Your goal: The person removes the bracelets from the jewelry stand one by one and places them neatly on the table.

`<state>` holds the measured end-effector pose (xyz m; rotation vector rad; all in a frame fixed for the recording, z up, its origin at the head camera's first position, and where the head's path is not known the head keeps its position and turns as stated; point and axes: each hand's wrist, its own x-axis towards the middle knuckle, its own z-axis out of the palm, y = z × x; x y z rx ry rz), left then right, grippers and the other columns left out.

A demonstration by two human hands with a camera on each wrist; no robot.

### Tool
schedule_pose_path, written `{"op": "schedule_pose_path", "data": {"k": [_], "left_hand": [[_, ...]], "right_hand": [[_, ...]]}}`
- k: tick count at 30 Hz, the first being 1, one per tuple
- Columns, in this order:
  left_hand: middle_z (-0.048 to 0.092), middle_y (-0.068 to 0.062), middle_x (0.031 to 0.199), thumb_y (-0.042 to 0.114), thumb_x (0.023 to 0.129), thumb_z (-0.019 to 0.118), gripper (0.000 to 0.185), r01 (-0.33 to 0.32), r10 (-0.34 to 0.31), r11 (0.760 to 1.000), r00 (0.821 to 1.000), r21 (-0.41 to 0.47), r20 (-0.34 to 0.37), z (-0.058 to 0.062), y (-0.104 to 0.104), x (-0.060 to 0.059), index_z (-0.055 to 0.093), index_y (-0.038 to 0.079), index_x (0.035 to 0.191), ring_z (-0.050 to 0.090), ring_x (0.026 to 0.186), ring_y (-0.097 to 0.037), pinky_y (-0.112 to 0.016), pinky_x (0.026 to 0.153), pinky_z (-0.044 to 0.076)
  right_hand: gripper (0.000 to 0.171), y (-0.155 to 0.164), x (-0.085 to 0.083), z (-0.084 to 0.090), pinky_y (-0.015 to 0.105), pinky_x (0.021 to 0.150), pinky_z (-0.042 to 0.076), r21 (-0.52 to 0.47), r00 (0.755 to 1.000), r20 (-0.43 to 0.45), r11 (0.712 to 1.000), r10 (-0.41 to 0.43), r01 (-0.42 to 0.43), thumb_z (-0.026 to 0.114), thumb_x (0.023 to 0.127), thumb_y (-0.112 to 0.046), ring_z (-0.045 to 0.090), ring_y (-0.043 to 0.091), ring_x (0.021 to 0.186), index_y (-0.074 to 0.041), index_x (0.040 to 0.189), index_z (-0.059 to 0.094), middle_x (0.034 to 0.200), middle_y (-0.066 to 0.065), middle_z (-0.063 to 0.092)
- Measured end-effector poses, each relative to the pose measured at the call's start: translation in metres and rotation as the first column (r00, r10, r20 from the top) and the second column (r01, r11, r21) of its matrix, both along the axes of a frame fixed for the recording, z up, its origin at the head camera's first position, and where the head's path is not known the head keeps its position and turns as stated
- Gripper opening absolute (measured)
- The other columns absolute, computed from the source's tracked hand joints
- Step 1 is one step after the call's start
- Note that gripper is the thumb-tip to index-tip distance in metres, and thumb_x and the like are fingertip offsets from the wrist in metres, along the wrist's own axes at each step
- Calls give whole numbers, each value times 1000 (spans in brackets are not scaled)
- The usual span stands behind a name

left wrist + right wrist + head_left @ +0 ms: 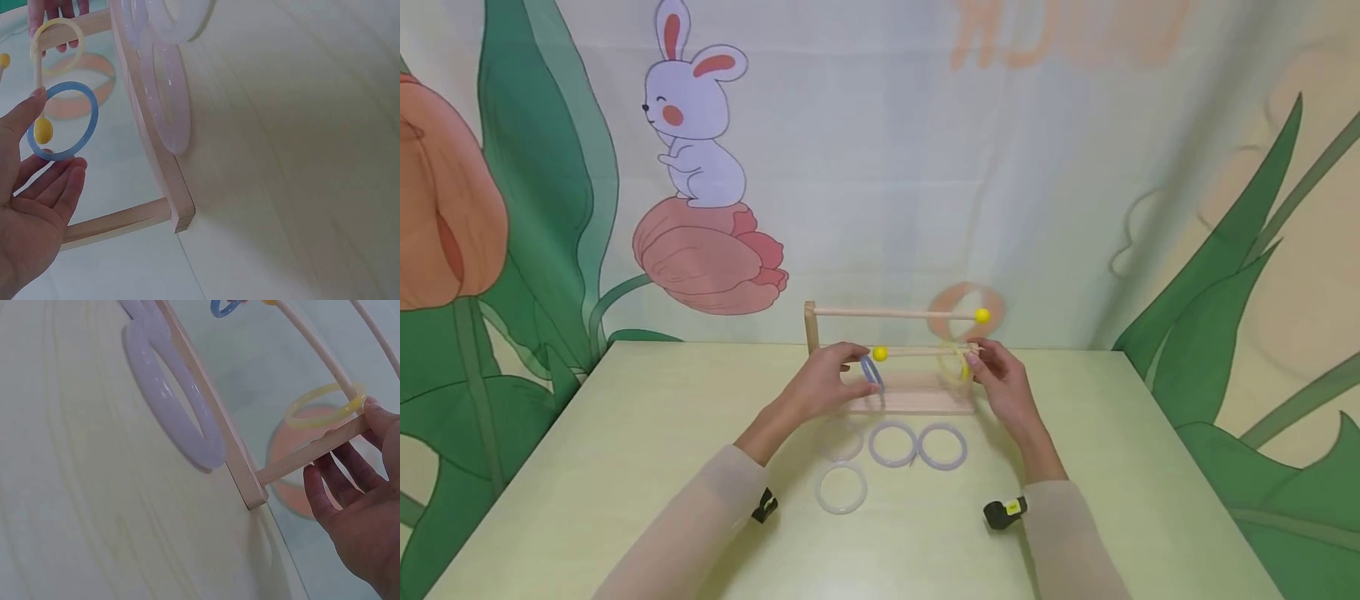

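Observation:
A wooden rack (910, 404) with two horizontal rods tipped by yellow balls stands at the table's far middle. My left hand (861, 360) pinches a blue ring (872, 372) between thumb and fingers at the lower rod's yellow ball (880, 353). In the left wrist view the ball (42, 130) shows inside the blue ring (62, 120), held by my left hand (57, 129). My right hand (977, 360) holds the rack's right post (312, 450), thumb above and fingers below. A yellow ring (325, 406) hangs on the lower rod beside my right hand (342, 439).
An orange ring (966, 312) sits by the upper rod's yellow tip. Two pale purple rings (892, 443) (942, 447) and two clear rings (842, 487) (841, 439) lie on the pale green table (625, 467) in front of the rack. A painted curtain backs the table.

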<state>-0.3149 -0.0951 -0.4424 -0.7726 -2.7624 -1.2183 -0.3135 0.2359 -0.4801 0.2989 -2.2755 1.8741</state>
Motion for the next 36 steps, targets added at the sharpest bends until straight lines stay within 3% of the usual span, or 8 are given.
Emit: {"op": "schedule_pose_path", "data": {"k": [4, 10, 16, 21, 25, 30, 36], "left_hand": [[67, -14, 139, 28, 90, 88, 63, 43, -43, 999, 999, 0, 5, -3, -3, 3, 63, -2, 140, 64, 130, -32, -45, 106, 55], [68, -12, 137, 30, 90, 88, 63, 18, -18, 1000, 1000, 14, 21, -3, -9, 10, 64, 0, 139, 65, 129, -31, -45, 105, 55], [68, -13, 136, 31, 90, 87, 63, 44, -44, 999, 999, -6, 18, -3, -12, 14, 63, -1, 139, 65, 129, -34, -43, 104, 56], [68, -14, 137, 30, 91, 87, 62, 47, -47, 999, 999, -18, -8, -1, -12, 15, 63, -1, 139, 65, 128, -34, -44, 103, 57], [68, -14, 137, 30, 90, 87, 62, 56, -56, 998, 998, -20, 7, 0, -14, 18, 64, -1, 139, 65, 128, -31, -45, 104, 56], [69, -14, 135, 29, 89, 88, 62, 73, -73, 997, 997, -25, 22, 0, -17, 25, 64, -2, 137, 66, 128, -31, -46, 103, 56], [72, -9, 133, 32, 88, 89, 62, 115, -114, 992, 993, -55, 23, 3, -18, 35, 66, 0, 136, 66, 129, -28, -44, 103, 56]], "right_hand": [[43, -2, 1, -2, 26, 92, 59, -6, 1000, 0, 1000, -18, 18, 64, 108, -29, 66, 20, 111, -5, 143, 61, 129, 18, 67], [43, -4, -4, -2, 26, 92, 59, -17, 1000, -13, 1000, 5, -5, 64, 108, -28, 65, 19, 112, -4, 144, 61, 130, 22, 66], [43, -3, -1, 0, 30, 94, 60, -4, 1000, 20, 1000, -11, 11, 62, 109, -22, 65, 19, 111, -1, 147, 58, 132, 25, 64], [42, -8, 10, 17, 39, 98, 59, 3, 999, 38, 1000, -9, 8, 61, 109, -16, 64, 22, 112, 3, 146, 57, 131, 26, 64], [42, -12, 19, 28, 36, 97, 60, 9, 1000, 27, 1000, 3, -3, 61, 109, -16, 65, 18, 110, 6, 145, 56, 130, 26, 64], [41, -9, 11, 16, 34, 96, 60, -3, 1000, 31, 1000, 7, -7, 60, 110, -15, 65, 18, 111, 4, 146, 57, 133, 27, 64], [44, -3, -1, 0, 42, 101, 58, -3, 999, 33, 1000, -4, 5, 61, 110, -23, 64, 17, 113, -1, 147, 57, 134, 23, 63]]}}
